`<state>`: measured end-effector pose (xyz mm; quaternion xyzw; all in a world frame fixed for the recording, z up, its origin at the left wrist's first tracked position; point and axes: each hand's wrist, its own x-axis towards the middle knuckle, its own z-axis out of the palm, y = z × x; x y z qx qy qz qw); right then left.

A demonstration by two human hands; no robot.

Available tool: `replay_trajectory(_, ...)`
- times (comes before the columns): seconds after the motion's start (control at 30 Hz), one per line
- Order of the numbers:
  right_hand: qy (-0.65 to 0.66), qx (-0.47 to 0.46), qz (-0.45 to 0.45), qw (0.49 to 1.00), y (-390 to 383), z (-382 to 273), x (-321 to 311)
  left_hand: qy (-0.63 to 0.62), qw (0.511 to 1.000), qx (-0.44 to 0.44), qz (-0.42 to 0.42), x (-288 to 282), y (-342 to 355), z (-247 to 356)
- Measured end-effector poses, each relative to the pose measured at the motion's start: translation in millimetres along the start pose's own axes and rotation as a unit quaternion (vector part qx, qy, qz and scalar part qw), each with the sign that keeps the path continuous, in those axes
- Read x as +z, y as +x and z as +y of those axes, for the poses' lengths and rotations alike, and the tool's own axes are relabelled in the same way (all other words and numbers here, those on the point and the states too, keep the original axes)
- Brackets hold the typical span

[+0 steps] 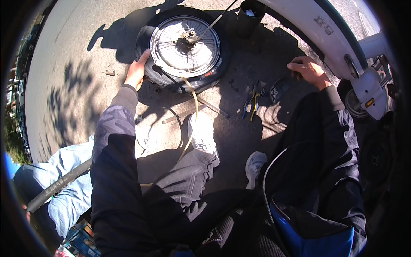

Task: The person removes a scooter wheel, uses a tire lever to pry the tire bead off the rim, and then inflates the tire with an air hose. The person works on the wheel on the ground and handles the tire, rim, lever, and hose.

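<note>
A wheel with a silver hub (169, 40) and a black tyre (205, 83) lies on the ground ahead of me. At the tyre's left side, my left hand (136, 73) grips its edge, thumb on top and the other fingers mostly hidden. A thin yellow hose (196, 100) runs from the tyre's near edge toward my leg. My right hand (309, 72) hovers at the right, its fingers loosely bent with nothing visible in them. Below and left of it, pliers with blue and yellow handles (254, 103) lie on the ground.
Metal bars (184, 115) lie between the wheel and my shoe (203, 132). A dark cylindrical container (250, 19) stands behind the wheel. The white body of a scooter (329, 34) fills the upper right. At left, another person's light-blue trouser leg (70, 184) is close to my arm.
</note>
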<state>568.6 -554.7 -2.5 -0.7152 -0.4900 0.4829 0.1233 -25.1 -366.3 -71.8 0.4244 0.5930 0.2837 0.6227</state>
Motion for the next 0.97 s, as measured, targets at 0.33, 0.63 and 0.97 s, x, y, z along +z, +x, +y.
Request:
replay_trajectory(0.33, -0.001, -0.003, 0.011, 1.000, -1.1, 0.3, 0.0, -0.001, 1.000, -0.024, 0.021, 2.0, -0.9, 1.1)
replay_trajectory(0.63, -0.002, 0.000, 0.011, 1.000, -1.9, -2.1, 0.4, 0.003, 1.000, -0.013, 0.015, 4.1, -3.4, 2.8)
replay_trajectory(0.97, -0.017, 0.012, 0.021, 1.000, -3.3, -8.3, 3.3, -0.002, 1.000, 0.009, 0.010, 2.6, -1.9, -0.1)
